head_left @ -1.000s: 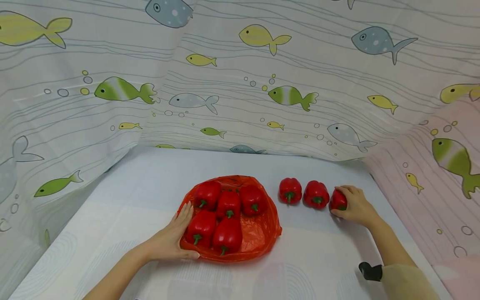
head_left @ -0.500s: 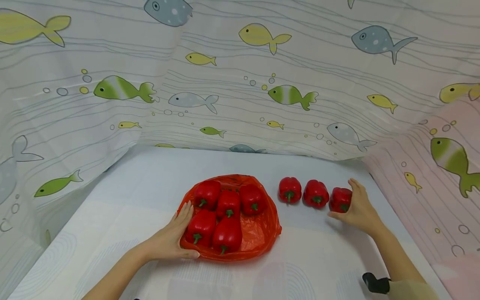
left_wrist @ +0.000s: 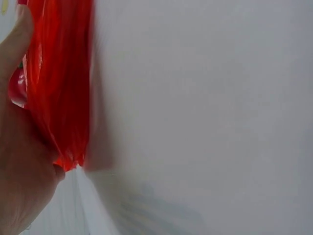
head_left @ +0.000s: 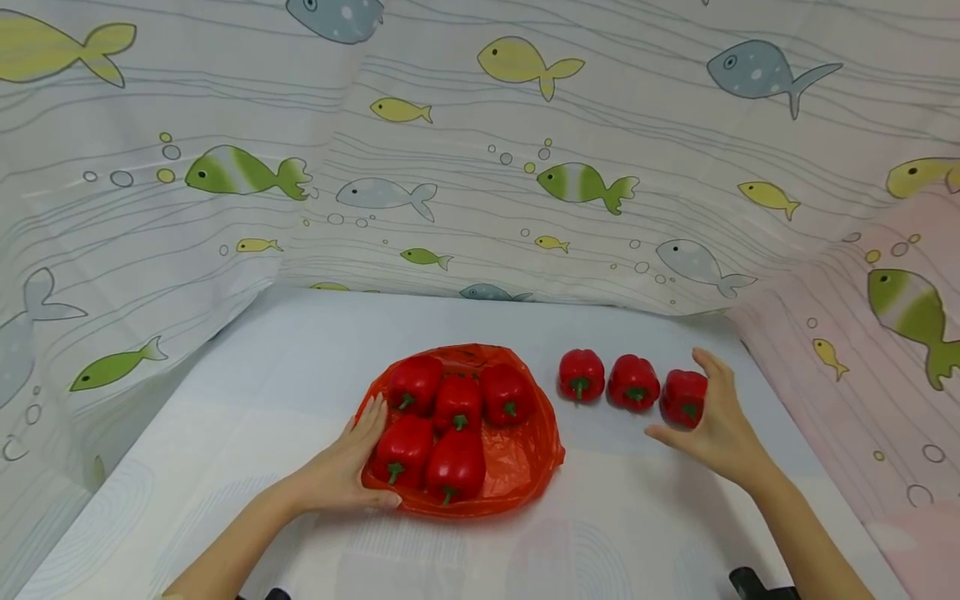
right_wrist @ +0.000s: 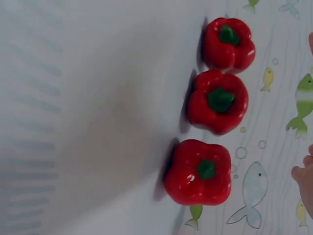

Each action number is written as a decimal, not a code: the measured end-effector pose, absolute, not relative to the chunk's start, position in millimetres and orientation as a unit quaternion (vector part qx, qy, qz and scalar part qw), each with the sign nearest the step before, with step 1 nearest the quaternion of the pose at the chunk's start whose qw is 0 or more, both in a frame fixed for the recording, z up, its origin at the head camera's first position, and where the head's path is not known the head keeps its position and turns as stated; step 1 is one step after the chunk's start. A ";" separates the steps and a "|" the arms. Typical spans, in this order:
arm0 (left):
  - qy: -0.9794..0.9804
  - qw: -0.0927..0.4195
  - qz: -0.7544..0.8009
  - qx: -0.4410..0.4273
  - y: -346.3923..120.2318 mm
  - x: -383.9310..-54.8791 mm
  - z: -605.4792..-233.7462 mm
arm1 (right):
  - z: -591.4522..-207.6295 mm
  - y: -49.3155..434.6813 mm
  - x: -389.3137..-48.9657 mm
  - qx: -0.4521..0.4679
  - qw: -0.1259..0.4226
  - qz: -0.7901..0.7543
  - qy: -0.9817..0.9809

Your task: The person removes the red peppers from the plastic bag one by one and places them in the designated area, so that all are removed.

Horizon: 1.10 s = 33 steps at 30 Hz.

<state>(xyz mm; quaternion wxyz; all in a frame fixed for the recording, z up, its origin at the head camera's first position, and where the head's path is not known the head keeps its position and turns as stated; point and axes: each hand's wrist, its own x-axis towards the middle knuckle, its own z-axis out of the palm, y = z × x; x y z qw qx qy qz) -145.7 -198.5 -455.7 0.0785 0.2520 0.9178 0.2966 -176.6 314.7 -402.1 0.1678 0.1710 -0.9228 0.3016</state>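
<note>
A red plastic bag, its mouth spread wide, lies on the table with several red bell peppers inside. My left hand rests against the bag's left side, fingers fairly straight along the rim and thumb at the front edge. In the left wrist view the hand lies against the crinkled side of the bag. To the right of the bag, three more bell peppers stand in a row: a left one, a middle one and a right one. Beside the right one, my right hand is spread and holds nothing.
The white table has faint printed patterns. A fish-print cloth hangs behind it and along both sides. A dark strap-like piece shows near my right forearm.
My right hand has let go of the right pepper in the row, opened its fingers and drawn slightly back. The left hand and the bag stay put; the head view tilts slightly.
</note>
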 end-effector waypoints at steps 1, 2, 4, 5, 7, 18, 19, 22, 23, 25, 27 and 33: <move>0.918 0.078 0.298 0.252 -198.5 -146.2 -455.0 | -399.4 311.4 -174.7 0.175 0.169 0.307 -0.920; 0.918 0.076 0.297 0.252 -198.5 -146.9 -454.3 | -396.7 308.0 -173.0 0.180 0.171 0.310 -0.918; 0.919 0.075 0.296 0.251 -198.7 -148.1 -453.3 | -391.7 301.1 -170.0 0.189 0.172 0.317 -0.913; 0.919 0.074 0.295 0.251 -199.0 -148.8 -453.1 | -388.9 297.5 -168.7 0.191 0.171 0.321 -0.912; 0.920 0.070 0.293 0.252 -199.2 -150.3 -453.1 | -383.7 290.9 -167.0 0.199 0.168 0.325 -0.909; 0.918 0.076 0.305 0.242 -201.9 -152.3 -450.4 | -364.5 254.2 -159.3 0.243 0.155 0.323 -0.901; 0.918 0.076 0.305 0.241 -202.2 -152.3 -450.4 | -363.2 250.2 -158.5 0.250 0.152 0.323 -0.900; 0.918 0.077 0.305 0.240 -203.1 -151.8 -450.7 | -358.8 237.3 -156.6 0.266 0.149 0.322 -0.896; 0.919 0.078 0.305 0.239 -203.2 -151.9 -451.1 | -357.3 233.0 -156.0 0.272 0.149 0.321 -0.895; 0.919 0.078 0.304 0.239 -203.3 -151.8 -451.6 | -354.3 224.4 -154.7 0.280 0.147 0.321 -0.893; 0.918 0.078 0.305 0.239 -203.6 -151.5 -452.2 | -351.5 215.9 -153.3 0.288 0.145 0.319 -0.891; 0.917 0.078 0.305 0.243 -204.3 -150.3 -454.4 | -345.6 191.9 -150.0 0.309 0.126 0.316 -0.888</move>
